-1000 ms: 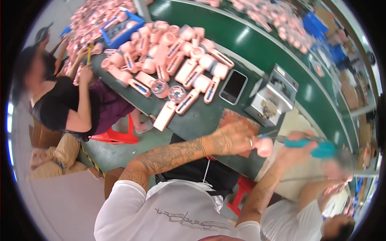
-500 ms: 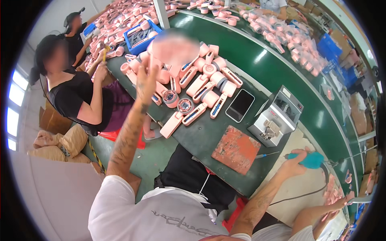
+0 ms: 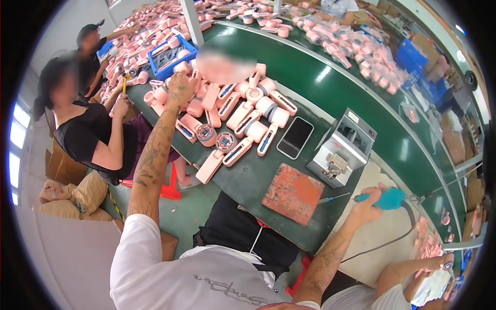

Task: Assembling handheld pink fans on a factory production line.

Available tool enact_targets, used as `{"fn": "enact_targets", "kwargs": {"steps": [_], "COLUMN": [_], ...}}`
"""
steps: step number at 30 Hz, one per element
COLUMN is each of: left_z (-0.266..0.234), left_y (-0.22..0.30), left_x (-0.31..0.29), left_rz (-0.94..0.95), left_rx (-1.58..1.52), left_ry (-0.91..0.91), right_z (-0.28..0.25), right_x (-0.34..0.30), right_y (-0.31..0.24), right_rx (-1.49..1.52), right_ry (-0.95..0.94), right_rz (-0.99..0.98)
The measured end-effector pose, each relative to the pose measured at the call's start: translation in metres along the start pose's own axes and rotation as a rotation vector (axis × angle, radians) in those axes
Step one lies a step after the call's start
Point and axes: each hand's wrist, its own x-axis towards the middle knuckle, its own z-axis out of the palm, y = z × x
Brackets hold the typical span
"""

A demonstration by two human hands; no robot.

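Note:
My left hand [image 3: 181, 89] reaches to the far left of the pile of pink handheld fan parts [image 3: 211, 96]. Its fingers are bent round a pink handheld fan [image 3: 182, 67], partly hidden by the hand. Out to the right, my right hand [image 3: 366, 207] is closed round a teal electric screwdriver [image 3: 390, 199], whose dark cord hangs down. The screwdriver's tip points left, above the pale surface beside the dark green table. Several fan parts have round heads showing inner workings, such as one fan head [image 3: 226, 141]; others have handles with blue strips inside.
A phone [image 3: 295, 138], a grey metal machine [image 3: 338, 160], a worn red block [image 3: 292, 194] and a thin screwdriver [image 3: 335, 198] lie before me. A blue bin [image 3: 170, 58] stands at the far left. Behind runs a green conveyor [image 3: 305, 67]. Co-workers sit left and right.
My left hand has drawn in from spread fingers to bent ones at a fan among the pile. My right hand keeps the screwdriver. The whole view has shifted slightly.

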Motion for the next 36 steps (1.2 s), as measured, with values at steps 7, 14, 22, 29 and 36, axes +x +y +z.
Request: {"fn": "enact_targets", "kwargs": {"steps": [7,14,22,29,36], "left_z": [-0.106,-0.213,-0.225,-0.208,-0.202], "left_y": [0.091,0.201,0.275,0.296,0.294], "left_x": [-0.019,-0.109,-0.139,-0.126,-0.128], "left_rz": [-0.316,-0.077,0.037,-0.031,-0.130], "left_rx": [-0.680,-0.815,-1.163,-1.230,-1.234], "left_ry": [0.191,0.070,-0.047,-0.035,-0.027], "right_z": [0.000,0.002,0.007,0.010,0.013], "right_x": [-0.005,-0.007,-0.013,-0.016,-0.018], "right_y": [-0.007,-0.006,-0.021,-0.019,-0.021], "right_rx": [0.076,0.130,0.304,0.230,0.244], "right_ry": [-0.065,-0.098,-0.189,-0.218,-0.252], "right_rz": [0.077,0.127,0.118,0.076,0.113]}}
